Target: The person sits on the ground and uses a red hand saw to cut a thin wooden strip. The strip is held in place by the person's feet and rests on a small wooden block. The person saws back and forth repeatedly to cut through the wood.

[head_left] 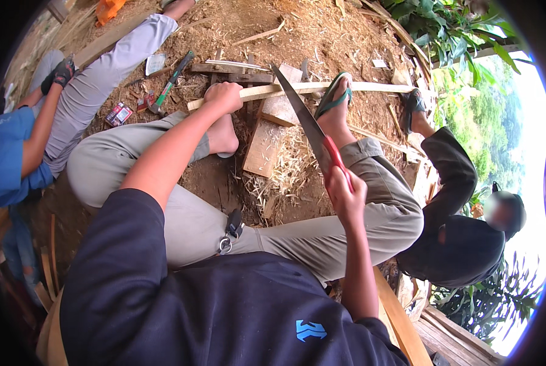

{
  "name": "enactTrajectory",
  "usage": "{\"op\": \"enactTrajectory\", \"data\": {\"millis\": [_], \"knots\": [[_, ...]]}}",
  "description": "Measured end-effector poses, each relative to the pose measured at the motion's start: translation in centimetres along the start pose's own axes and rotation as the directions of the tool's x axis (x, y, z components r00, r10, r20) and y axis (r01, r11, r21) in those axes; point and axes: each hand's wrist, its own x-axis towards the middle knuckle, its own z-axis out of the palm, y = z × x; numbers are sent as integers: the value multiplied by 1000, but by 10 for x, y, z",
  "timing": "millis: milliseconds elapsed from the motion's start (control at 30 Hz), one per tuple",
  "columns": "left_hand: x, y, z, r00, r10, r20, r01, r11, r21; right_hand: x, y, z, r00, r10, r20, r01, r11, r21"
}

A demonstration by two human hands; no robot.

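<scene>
My right hand is closed round the red handle of a handsaw, its long blade slanting up and to the left. The blade's far part passes over a pale wooden strip; whether it touches the strip I cannot tell. My left hand grips that strip near its left end. The strip runs across wood blocks, and my sandalled foot is against it on the right. A thicker board lies beneath the blocks.
A hammer with a green and black handle lies left of my left hand, near a small red pack. Wood shavings cover the ground. One person in blue sits at left; another in dark clothing is at right, a hand near the strip's far end.
</scene>
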Motion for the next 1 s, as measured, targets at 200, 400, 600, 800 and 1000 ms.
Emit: {"op": "enactTrajectory", "data": {"millis": [200, 400, 600, 800, 1000], "knots": [[4, 6, 2, 1000, 10, 14, -10, 1000, 14, -7, -17, -1, 999, 27, -47, -28, 999, -22], [0, 5, -3, 1000, 9, 10, -10, 1000, 8, -1, -5, -7, 999, 46, 15, -46, 999, -9], [10, 7, 5, 1000, 24, 13, -24, 1000, 11, -16, -11, -29, 999, 34, -19, -33, 998, 44], [3, 4, 1, 1000, 23, -18, -23, 1000, 11, 1, 13, 8, 995, -97, -22, 88, 966, -241], [5, 7, 1, 1000, 30, -1, -30, 999, 22, -18, -4, -8, 999, 2, -50, -3, 1000, -26]]}}
